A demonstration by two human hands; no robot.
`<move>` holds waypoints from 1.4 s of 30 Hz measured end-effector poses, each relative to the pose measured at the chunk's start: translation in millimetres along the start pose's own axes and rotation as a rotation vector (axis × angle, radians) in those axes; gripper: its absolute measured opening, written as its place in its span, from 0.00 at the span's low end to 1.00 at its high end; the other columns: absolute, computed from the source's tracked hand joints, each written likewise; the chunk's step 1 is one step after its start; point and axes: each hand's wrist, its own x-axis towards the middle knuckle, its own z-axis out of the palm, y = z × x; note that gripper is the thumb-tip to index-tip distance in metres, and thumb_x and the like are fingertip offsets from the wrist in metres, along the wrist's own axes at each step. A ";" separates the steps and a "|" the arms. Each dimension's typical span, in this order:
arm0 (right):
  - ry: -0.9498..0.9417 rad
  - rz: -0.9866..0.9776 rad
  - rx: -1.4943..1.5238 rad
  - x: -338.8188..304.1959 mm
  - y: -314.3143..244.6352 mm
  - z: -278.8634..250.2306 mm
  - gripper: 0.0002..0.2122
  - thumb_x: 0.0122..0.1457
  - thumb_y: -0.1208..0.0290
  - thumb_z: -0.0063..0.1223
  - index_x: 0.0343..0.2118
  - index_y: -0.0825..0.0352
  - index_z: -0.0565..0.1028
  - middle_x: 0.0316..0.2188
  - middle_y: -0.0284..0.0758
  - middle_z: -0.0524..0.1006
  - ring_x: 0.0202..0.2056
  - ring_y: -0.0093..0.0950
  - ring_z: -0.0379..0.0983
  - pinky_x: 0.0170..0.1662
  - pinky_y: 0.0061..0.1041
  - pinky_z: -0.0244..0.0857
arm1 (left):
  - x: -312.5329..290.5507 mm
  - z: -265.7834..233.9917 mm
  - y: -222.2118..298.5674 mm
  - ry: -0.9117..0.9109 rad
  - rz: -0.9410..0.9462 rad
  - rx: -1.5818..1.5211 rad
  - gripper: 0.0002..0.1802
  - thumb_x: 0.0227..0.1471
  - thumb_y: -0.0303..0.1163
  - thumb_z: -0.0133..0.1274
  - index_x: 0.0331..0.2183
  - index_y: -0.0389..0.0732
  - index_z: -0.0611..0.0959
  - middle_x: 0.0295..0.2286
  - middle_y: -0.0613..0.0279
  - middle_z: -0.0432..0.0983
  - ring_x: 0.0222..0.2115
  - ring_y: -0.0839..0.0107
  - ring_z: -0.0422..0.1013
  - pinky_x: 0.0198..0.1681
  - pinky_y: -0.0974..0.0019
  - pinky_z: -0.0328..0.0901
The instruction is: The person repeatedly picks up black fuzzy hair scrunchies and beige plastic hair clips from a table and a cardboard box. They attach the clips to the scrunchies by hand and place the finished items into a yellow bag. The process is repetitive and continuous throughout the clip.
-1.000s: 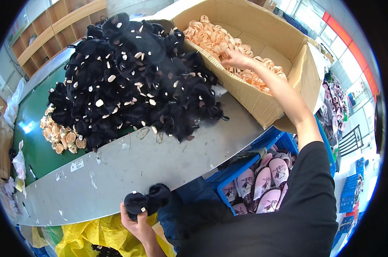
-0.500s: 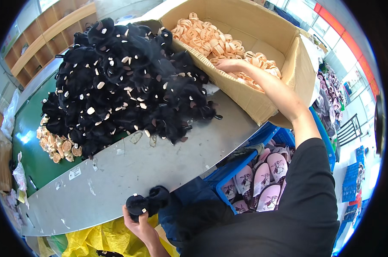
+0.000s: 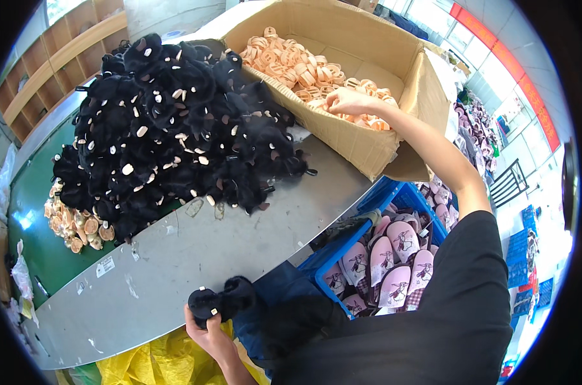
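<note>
My left hand (image 3: 207,333) is closed round a small black plush piece (image 3: 205,304) with pale tabs on it, over the front edge of the table. A second fuzzy black part (image 3: 238,295) adjoins it on the right. Over the near wall of a big cardboard box (image 3: 342,138), my right hand (image 3: 349,102) is just above a heap of peach-coloured band-like pieces (image 3: 291,61). Its fingers are bent together; whatever may be between them is hidden. A large pile of black plush pieces (image 3: 175,135) with pale tabs lies left of the box.
The metal-edged table (image 3: 195,250) curves across in front of me. Small gold and peach round parts (image 3: 79,224) lie left of the pile. Blue crates (image 3: 326,276) of pink slippers (image 3: 393,282) stand at right. A yellow plastic bag (image 3: 156,359) is below the table edge.
My right hand has lifted slightly off the peach pieces, its fingers drawn together. The left hand still grips the black plush piece. The whole view has shifted a little.
</note>
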 end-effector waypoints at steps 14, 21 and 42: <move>0.399 -0.012 0.231 -38.7 -17.3 -2.4 0.11 0.45 0.72 0.56 0.32 0.67 0.83 0.28 0.36 0.80 0.34 0.26 0.74 0.41 0.26 0.67 | -1.4 -4.9 6.8 0.080 0.024 -0.012 0.19 0.43 0.23 0.51 0.41 0.33 0.79 0.33 0.65 0.73 0.35 0.76 0.68 0.46 0.73 0.63; 0.551 -0.049 0.318 -63.7 -20.7 -7.0 0.12 0.60 0.77 0.49 0.43 0.65 0.82 0.34 0.34 0.81 0.34 0.22 0.73 0.43 0.23 0.67 | 1.0 -6.6 -1.8 0.055 0.024 0.005 0.19 0.43 0.23 0.51 0.41 0.33 0.79 0.34 0.64 0.74 0.35 0.75 0.68 0.47 0.72 0.63; 0.001 -1.214 0.654 -150.6 -324.1 213.6 0.30 0.66 0.58 0.47 0.65 0.71 0.59 0.60 0.45 0.66 0.51 0.40 0.64 0.57 0.36 0.57 | -17.7 -15.7 21.7 0.010 0.177 0.233 0.19 0.39 0.25 0.63 0.37 0.35 0.78 0.30 0.69 0.75 0.31 0.81 0.68 0.39 0.74 0.65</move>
